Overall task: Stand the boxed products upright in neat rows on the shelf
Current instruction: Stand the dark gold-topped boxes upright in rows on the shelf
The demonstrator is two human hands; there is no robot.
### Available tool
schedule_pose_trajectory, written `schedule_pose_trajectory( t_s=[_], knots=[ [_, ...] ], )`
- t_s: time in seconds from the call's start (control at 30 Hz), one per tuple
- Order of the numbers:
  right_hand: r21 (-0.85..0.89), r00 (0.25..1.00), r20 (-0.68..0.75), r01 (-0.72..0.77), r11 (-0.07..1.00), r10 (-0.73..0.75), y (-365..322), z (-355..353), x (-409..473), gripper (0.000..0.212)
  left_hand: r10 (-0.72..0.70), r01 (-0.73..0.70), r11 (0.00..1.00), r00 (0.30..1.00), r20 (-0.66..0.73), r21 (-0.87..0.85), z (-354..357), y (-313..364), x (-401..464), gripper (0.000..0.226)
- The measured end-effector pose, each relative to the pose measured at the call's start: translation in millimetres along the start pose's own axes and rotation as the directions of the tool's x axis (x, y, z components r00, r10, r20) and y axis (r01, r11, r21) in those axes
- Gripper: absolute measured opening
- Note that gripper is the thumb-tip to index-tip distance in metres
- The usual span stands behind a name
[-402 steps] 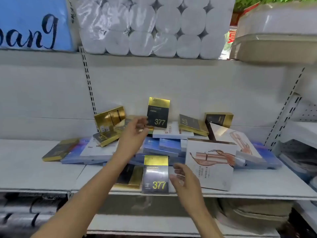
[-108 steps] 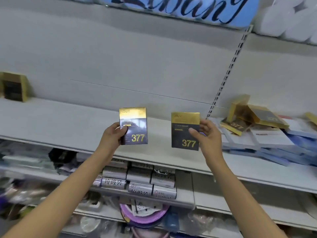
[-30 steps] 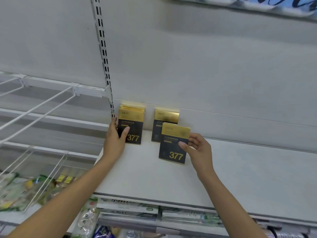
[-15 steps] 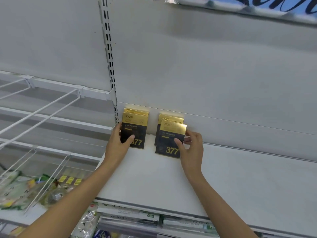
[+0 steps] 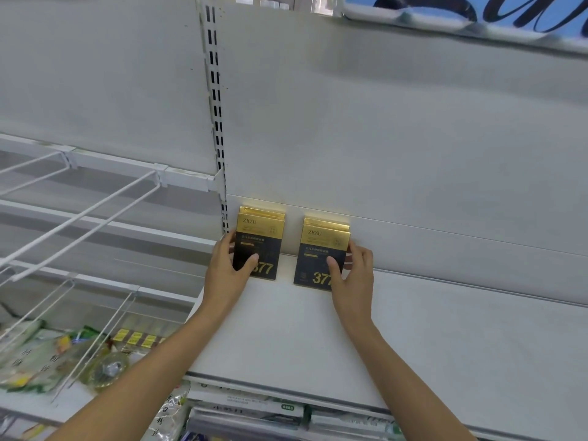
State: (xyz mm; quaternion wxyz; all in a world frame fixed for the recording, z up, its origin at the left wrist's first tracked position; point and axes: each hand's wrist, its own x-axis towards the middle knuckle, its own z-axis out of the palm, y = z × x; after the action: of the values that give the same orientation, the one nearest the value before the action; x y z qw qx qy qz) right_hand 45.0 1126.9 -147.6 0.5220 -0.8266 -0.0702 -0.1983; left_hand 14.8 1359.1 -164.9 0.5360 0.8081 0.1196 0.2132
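A person is standing two rows of black-and-gold boxes upright at the far left of the white shelf (image 5: 413, 329), the left hand (image 5: 227, 272) gripping the left front box (image 5: 262, 246), the right hand (image 5: 351, 278) pinching the right front box (image 5: 321, 253).

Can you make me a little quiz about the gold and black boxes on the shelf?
1. True or false: the boxes lie flat on the shelf.
2. Which hand grips the box nearer the slotted post? A left hand B right hand
3. What number is printed on the left box and the right box?

Key: 1 false, they stand upright against the back wall. 2 A. 3 377.
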Motion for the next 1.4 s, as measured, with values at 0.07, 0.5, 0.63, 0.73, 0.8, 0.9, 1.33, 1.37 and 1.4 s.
schedule_pose_trajectory(
  t_s=[0.07,0.5,0.63,0.73,0.8,0.9,1.33,1.37,1.4],
  knots=[
    [0.012,1.0,0.03,-0.005,1.0,0.005,-1.5,-7.9,1.4,0.042,0.033,-0.035,0.999,0.995,-0.096,-0.015,-5.2,5.6,-4.2,0.063],
    [-0.055,0.994,0.101,0.046,0.997,-0.04,-2.9,-158.3,-42.7,0.033,0.534,-0.513,0.841,0.733,0.421,-0.172,53.9,90.1,-57.1,0.038],
    [-0.086,0.998,0.062,0.013,0.996,-0.008,1.8,-217.1,-78.3,0.035,0.522,-0.465,0.847,0.642,0.561,-0.256,105.9,116.9,-86.9,0.038],
    [-0.133,0.999,0.03,-0.012,0.991,0.016,9.6,-258.4,-101.1,0.036,0.541,-0.451,0.836,0.581,0.608,-0.312,138.7,136.1,-112.2,0.034],
    [-0.177,0.999,0.006,-0.036,0.984,0.037,18.1,-292.5,-117.0,0.035,0.551,-0.444,0.828,0.534,0.641,-0.342,164.1,152.9,-136.1,0.033],
    [-0.218,0.996,-0.039,-0.081,0.973,0.074,31.8,-343.7,-140.6,0.034,0.567,-0.436,0.815,0.468,0.678,-0.381,203.0,178.3,-175.0,0.033],
    [-0.284,0.983,-0.125,-0.168,0.944,0.138,99.1,-580.6,-206.1,0.048,0.605,-0.411,0.787,0.37,0.705,-0.46,373.2,280.3,-349.0,0.038],
    [-0.292,0.982,-0.128,-0.174,0.94,0.142,105.5,-594.1,-208.8,0.047,0.598,-0.404,0.792,0.371,0.71,-0.457,383.2,285.2,-358.9,0.037],
    [-0.298,0.981,-0.126,-0.18,0.937,0.148,110.9,-606.8,-211.0,0.047,0.593,-0.4,0.797,0.368,0.717,-0.454,393.4,290.2,-367.4,0.037]
  ],
)
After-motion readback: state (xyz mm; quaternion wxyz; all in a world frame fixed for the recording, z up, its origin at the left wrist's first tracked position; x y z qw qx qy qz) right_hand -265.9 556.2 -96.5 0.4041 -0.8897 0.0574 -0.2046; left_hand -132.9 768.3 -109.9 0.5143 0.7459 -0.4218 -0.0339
